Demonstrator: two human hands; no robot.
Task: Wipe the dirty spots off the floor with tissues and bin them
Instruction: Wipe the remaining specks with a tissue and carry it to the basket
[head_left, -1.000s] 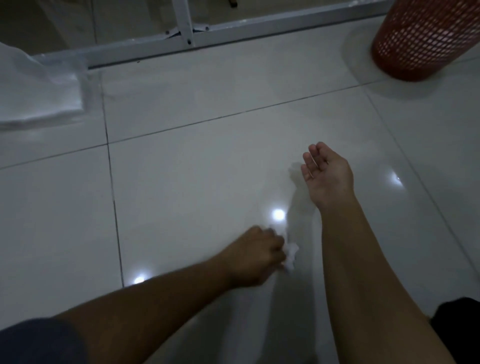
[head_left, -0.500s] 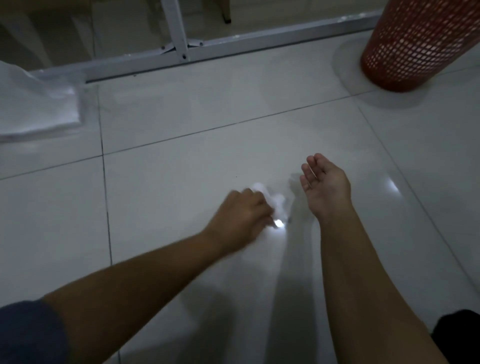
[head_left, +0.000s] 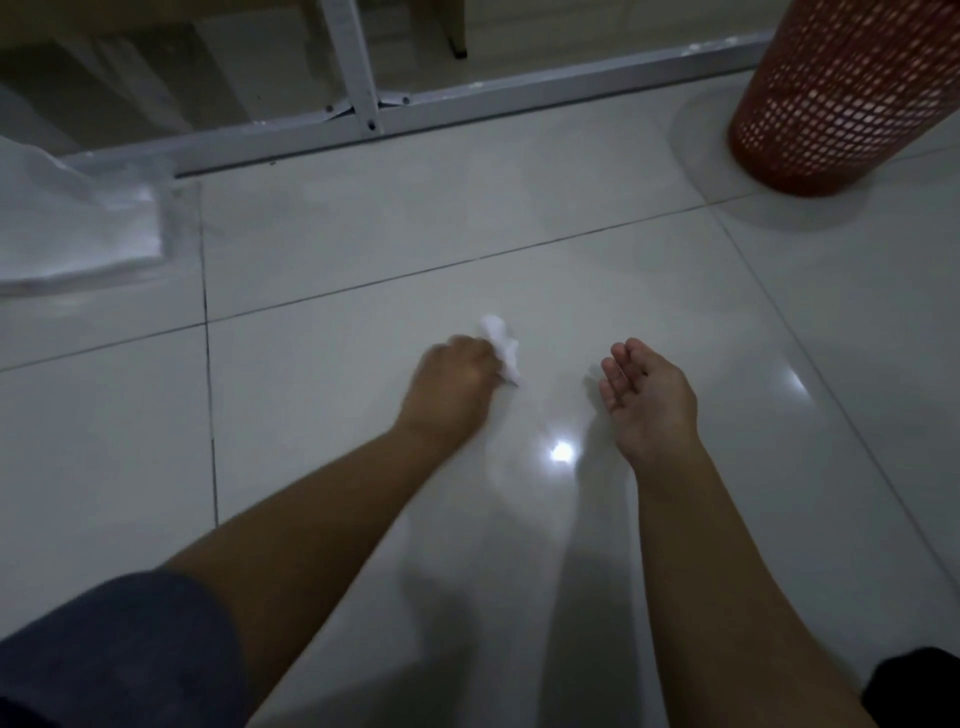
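Note:
My left hand (head_left: 454, 382) grips a crumpled white tissue (head_left: 503, 347) and holds it down on the glossy white floor tile (head_left: 337, 415); the hand is motion-blurred. To its right, my right hand (head_left: 649, 397) hovers just above the floor, palm up, fingers relaxed and holding nothing. A red mesh bin (head_left: 841, 88) stands at the far right on the floor. No dirty spot is discernible on the tile around the tissue.
A white metal frame (head_left: 415, 111) with an upright post runs across the back. A white plastic bag or sheet (head_left: 72, 228) lies at the far left. A ceiling light's glare (head_left: 561, 451) reflects off the tile between my arms.
My left hand has slid the tissue forward across the tile, away from me. My right hand has kept its palm-up pose. The view has tilted up, showing more of the frame.

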